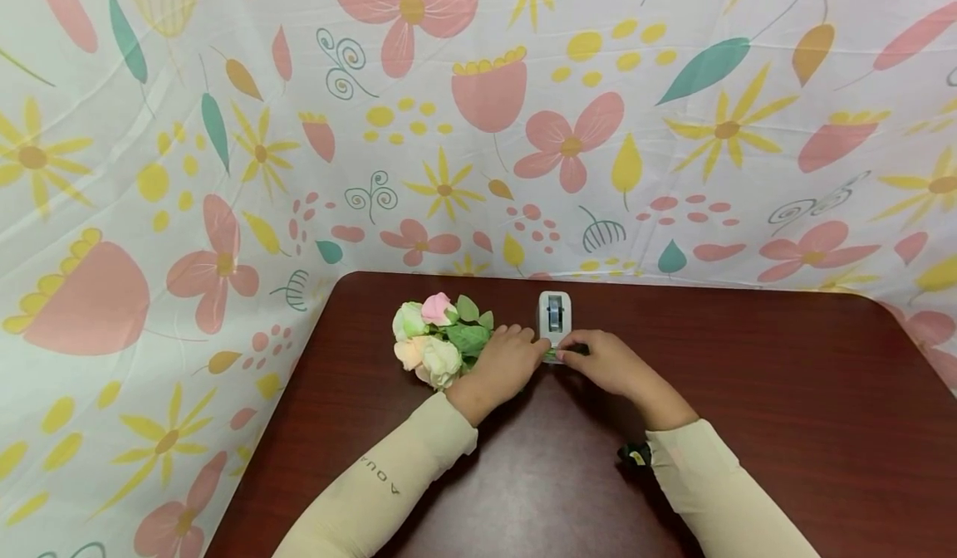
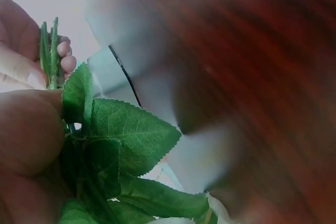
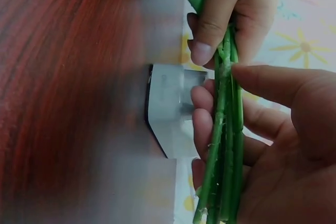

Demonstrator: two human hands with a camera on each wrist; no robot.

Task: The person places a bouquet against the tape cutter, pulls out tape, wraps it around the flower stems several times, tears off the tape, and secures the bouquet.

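Note:
A bouquet of flowers, pink, peach and creamy white with green leaves, lies to the left in the head view. My left hand grips it where the leaves give way to bare stems. Just below that grip, my right hand holds the bundled green stems, its fingers curled behind them and its thumb at the front. Beyond the hands is a white tape dispenser with a roll in it, its near end partly hidden by fingers and stems. Leaves fan out beside the left hand in the left wrist view.
The dark red-brown table extends to both sides of the hands. A white cloth with printed flowers and leaves hangs behind it and along the left. A small black object shows by the right sleeve's cuff.

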